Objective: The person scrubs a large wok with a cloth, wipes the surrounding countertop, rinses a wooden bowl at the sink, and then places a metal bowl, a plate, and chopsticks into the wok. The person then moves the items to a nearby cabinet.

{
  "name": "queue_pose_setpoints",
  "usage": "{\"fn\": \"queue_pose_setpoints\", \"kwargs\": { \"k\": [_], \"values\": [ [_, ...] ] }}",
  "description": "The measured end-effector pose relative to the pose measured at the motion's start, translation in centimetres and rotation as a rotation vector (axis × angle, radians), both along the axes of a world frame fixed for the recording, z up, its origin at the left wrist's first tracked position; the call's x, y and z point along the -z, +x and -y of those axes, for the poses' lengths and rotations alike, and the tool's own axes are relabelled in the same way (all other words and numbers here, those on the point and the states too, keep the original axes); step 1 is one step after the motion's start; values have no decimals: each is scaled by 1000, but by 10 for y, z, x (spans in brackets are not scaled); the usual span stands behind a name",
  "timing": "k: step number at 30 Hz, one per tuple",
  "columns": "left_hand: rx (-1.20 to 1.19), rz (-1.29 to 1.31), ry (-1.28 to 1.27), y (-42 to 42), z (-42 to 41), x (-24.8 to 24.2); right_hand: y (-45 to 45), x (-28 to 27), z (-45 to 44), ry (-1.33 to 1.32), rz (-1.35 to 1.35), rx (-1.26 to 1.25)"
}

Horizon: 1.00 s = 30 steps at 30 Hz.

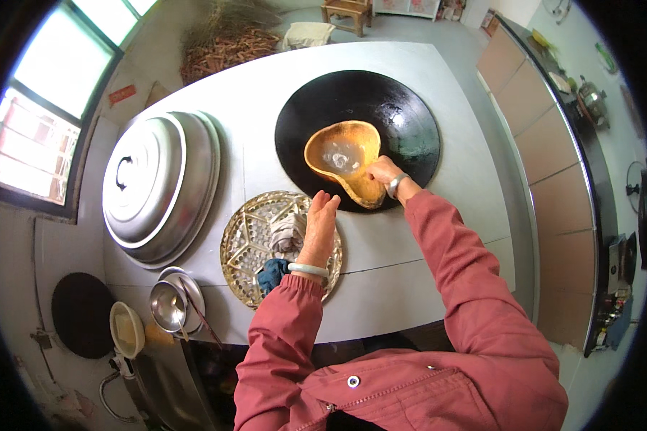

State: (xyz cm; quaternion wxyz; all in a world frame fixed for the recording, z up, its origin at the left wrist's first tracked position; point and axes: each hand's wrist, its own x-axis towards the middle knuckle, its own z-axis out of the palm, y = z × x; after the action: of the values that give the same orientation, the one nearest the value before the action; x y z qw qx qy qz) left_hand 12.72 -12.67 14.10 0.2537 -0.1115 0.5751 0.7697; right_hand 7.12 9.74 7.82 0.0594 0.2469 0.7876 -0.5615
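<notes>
My right hand (386, 171) grips the neck of a gourd ladle (367, 191), which holds some cloudy water (341, 157). The ladle is over a large black wok (323, 97) set into the pale stove top; whether it rests on the wok's bottom I cannot tell. Nothing is in my left hand (321, 229), which is raised with its fingers straight above the near-left rim of the wok. Beneath that hand lies a round perforated metal steamer rack (248, 226). A crumpled grey cloth (287, 235) and a dark blue cloth (273, 273) sit on the rack.
A large domed metal lid (151, 178) stands to the left. Metal bowls (168, 307) with chopsticks (200, 311) are at the near-left edge, beside a sink (175, 377) with a faucet (108, 388). A tiled counter (561, 178) runs along the right. Firewood (232, 51) lies behind the stove.
</notes>
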Motion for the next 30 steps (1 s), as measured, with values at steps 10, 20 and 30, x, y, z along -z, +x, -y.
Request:
{"fn": "queue_pose_setpoints", "kwargs": {
  "k": [10,20,30],
  "values": [
    [-177,44,410,65,159,-52,93,-201,165,352,-330,-258],
    [-737,-294,218,221,389,-96,194,-193,451,-237,-357,-772],
    [-1289,-152,634,354,625,-1,285,-195,760,239,-360,-1531]
  ]
}}
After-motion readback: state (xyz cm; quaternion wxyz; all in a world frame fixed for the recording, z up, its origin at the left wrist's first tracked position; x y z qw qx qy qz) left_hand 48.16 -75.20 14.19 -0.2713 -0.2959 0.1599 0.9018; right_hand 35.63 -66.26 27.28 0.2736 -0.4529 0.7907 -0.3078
